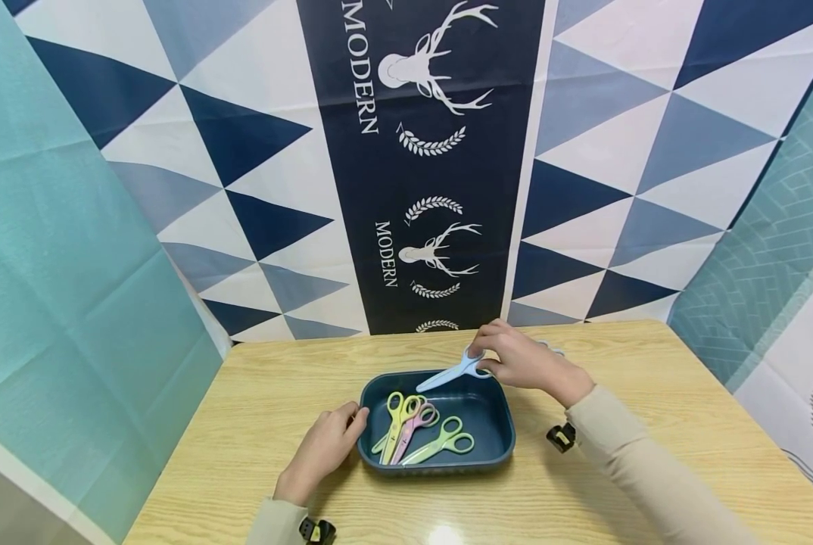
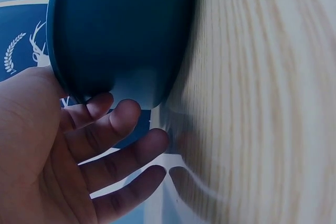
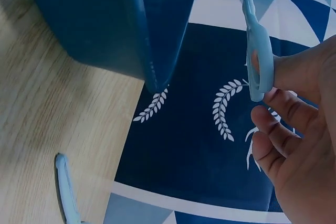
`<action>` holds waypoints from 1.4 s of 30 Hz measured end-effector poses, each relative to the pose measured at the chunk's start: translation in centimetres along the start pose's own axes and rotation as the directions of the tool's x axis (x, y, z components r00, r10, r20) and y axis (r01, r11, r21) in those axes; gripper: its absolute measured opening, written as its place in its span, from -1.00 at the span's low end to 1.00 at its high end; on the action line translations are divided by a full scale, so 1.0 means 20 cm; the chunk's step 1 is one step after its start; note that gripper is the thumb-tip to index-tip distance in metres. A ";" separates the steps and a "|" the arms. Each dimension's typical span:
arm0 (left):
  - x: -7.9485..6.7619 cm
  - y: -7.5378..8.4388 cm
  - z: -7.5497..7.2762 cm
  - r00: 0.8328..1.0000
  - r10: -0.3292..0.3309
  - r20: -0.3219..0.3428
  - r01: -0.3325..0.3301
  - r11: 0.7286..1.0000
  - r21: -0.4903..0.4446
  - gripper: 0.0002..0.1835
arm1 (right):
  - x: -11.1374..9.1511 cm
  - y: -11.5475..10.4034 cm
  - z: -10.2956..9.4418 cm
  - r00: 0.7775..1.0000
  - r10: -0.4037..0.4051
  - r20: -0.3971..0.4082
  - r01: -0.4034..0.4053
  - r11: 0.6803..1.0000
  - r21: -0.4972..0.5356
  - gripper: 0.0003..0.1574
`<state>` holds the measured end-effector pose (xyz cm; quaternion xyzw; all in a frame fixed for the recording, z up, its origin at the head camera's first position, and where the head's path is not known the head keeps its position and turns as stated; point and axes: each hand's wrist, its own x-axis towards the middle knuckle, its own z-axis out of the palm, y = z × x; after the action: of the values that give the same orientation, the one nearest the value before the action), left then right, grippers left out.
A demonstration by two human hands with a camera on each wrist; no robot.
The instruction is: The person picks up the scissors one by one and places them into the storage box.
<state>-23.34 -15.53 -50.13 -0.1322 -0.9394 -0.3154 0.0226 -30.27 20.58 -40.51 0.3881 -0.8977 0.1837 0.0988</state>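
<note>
A dark teal bin (image 1: 488, 459) sits on the table with several scissors inside. My left hand (image 1: 328, 443) grips its left rim, the thumb over the edge and the fingers along the outer wall (image 2: 123, 30). My right hand (image 1: 515, 356) holds light blue scissors (image 1: 443, 376) by the handle loops above the bin's back edge, blades pointing left. Inside lie yellow scissors (image 1: 390, 439), pink scissors (image 1: 406, 435) and light green scissors (image 1: 439, 445). Under the yellow and pink ones, another green pair is mostly hidden.
Another light blue pair of scissors (image 3: 67, 190) lies on the wooden table (image 1: 277, 393) to the right of the bin, largely hidden behind my right hand in the head view. A patterned cloth (image 1: 440, 174) hangs behind the table's back edge.
</note>
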 end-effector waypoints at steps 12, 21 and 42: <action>-0.01 0.01 0.00 1.000 -0.009 -0.026 0.009 1.000 0.021 -0.64 | 0.05 -0.05 0.02 1.000 -0.025 0.016 0.025 1.000 -0.014 -0.82; 0.00 0.01 0.00 1.000 -0.008 -0.029 0.009 1.000 0.023 -0.64 | 0.09 -0.09 0.04 0.999 -0.025 0.032 0.025 1.000 -0.012 -0.83; -0.01 0.02 0.00 1.000 -0.019 -0.021 0.019 1.000 0.020 -0.63 | 0.13 -0.11 0.08 0.997 -0.048 0.061 0.048 0.999 0.001 -0.82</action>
<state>-23.13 -15.35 -49.95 -0.1198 -0.9434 -0.3077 0.0305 -30.44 16.79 -40.60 0.4148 -0.8908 0.1692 0.0759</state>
